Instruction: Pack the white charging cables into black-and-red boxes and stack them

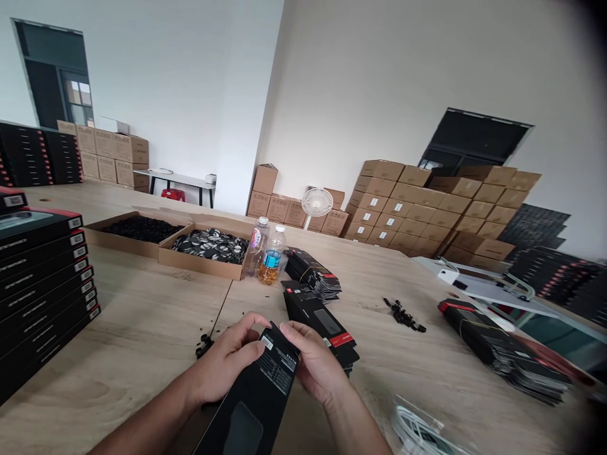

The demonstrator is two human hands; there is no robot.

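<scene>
Both my hands grip one flat black package sleeve (265, 385) with white print and a barcode label, held over the wooden table (142, 335). My left hand (227, 363) is closed on its left edge, thumb on top near the label. My right hand (315, 363) pinches its upper right corner. Just beyond my right hand lies a small pile of the same black sleeves (322, 319), one with a red end. A few small black parts (205, 345) lie by my left hand.
A tall stack of black boxes (42, 284) stands at the left. Two open cardboard trays (175, 240) of black parts and two bottles (265, 253) sit behind. More black sleeves (502, 347), loose black bits (403, 314), white cable (422, 433) and stacked cartons (427, 208) lie to the right.
</scene>
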